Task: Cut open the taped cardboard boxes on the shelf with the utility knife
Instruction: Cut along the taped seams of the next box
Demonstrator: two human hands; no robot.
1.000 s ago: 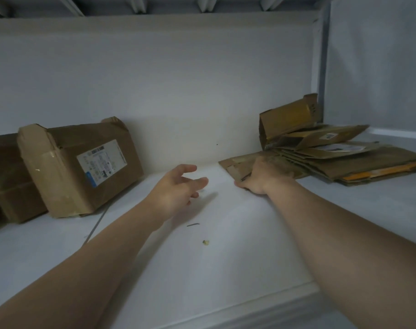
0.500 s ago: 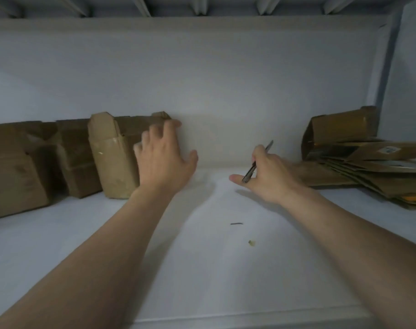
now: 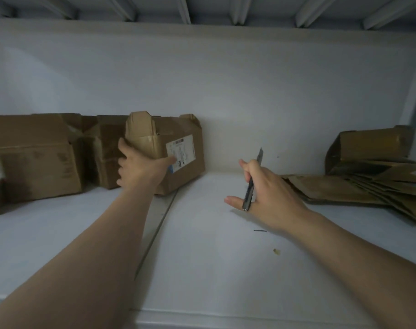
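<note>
A brown cardboard box point(image 3: 178, 129) with a white label and tape on its end stands at the back of the white shelf point(image 3: 202, 257). My left hand point(image 3: 140, 167) grips its near corner, thumb on the labelled face, fingers round the taped end. To the right, my right hand point(image 3: 268, 195) holds a slim utility knife point(image 3: 251, 186) above the shelf, blade end pointing up and away. The knife is apart from the box.
More brown boxes point(image 3: 36, 157) stand to the left along the back wall. A pile of flattened cardboard point(image 3: 368, 184) lies at the right, with an open box on top. Small scraps point(image 3: 276, 251) lie on the shelf near my right wrist. A seam runs across the shelf.
My left hand has gone from hovering in front of the labelled box to gripping its corner. My right hand has lifted from the flattened pile and holds the knife, turned more upright.
</note>
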